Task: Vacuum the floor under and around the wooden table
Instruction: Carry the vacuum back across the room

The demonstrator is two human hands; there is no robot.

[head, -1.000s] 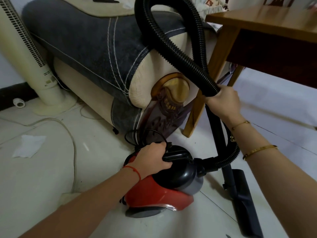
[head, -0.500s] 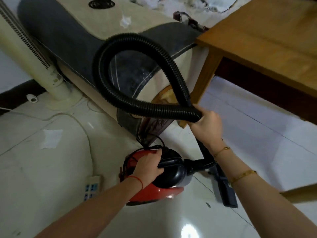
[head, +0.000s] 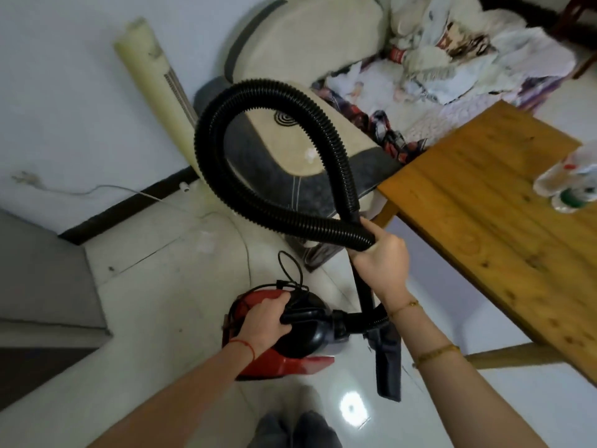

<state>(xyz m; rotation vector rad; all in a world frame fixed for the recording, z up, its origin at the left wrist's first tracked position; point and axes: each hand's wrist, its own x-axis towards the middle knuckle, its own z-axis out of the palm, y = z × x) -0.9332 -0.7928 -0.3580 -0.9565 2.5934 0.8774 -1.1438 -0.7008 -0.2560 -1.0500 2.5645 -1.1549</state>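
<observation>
A red and black canister vacuum [head: 287, 360] hangs just above the white tiled floor [head: 168, 302]. My left hand [head: 265, 320] grips its black top handle. From its front a ribbed black hose [head: 226, 124] loops up high and comes back down to my right hand [head: 379, 263], which grips the hose end where it joins the black wand. The wand runs down to a flat black floor nozzle [head: 387, 367] beside the canister. The wooden table [head: 504, 221] fills the right side, its near corner close to my right hand.
A beige and grey sofa [head: 310, 59] with heaped cloths stands behind the hose. A cream tower fan [head: 161, 92] leans by the wall at left. Clear plastic bottles [head: 568, 176] lie on the table's right edge. A white cord trails along the floor. My feet show at the bottom.
My view has risen from near the floor to standing height. Both hands keep their grips, and the canister has come up with my left hand. The hose loop has swung up and left.
</observation>
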